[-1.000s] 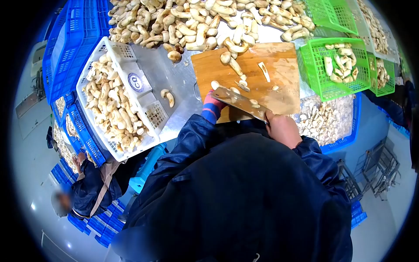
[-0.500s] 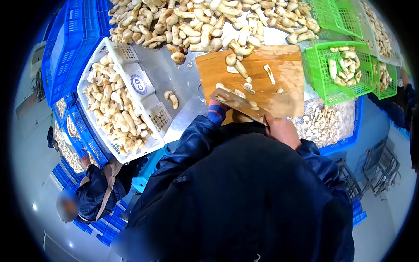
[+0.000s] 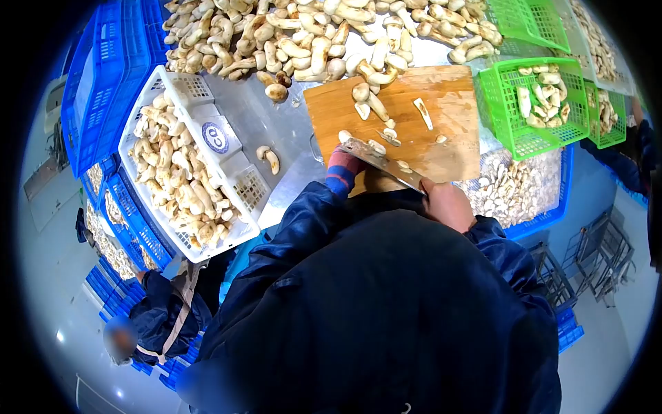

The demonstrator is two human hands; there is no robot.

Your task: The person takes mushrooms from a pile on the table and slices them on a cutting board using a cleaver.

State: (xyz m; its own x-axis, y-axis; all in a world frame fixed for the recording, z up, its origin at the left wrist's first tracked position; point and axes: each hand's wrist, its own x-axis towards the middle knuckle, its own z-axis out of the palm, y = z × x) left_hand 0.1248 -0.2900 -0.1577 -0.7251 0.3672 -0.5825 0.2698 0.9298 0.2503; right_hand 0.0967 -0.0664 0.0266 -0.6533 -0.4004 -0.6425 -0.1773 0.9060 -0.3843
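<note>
My right hand (image 3: 449,205) is closed round the handle of a broad-bladed knife (image 3: 383,163), whose blade slants up to the left over the near edge of a wooden cutting board (image 3: 452,103). At the blade's far end is my left hand (image 3: 345,160), with a pink and blue striped covering at the wrist; its fingers are mostly hidden, so their grip cannot be made out. Small cut mushroom pieces (image 3: 376,146) lie along the blade. Farther up the board are whole mushrooms (image 3: 376,105) and a long slice (image 3: 423,114).
A mushroom heap (image 3: 303,41) covers the table's far side. To the left stands a white crate (image 3: 231,176) of mushrooms, beside stacked blue crates (image 3: 114,83). At right are a green basket (image 3: 507,103) and a blue-rimmed tray (image 3: 545,222) of pieces. A co-worker (image 3: 172,310) is at lower left.
The knife blade has turned and now appears narrower, uncovering more of my left hand. My right hand stays on the handle. The view has shifted slightly, and the co-worker appears lower.
</note>
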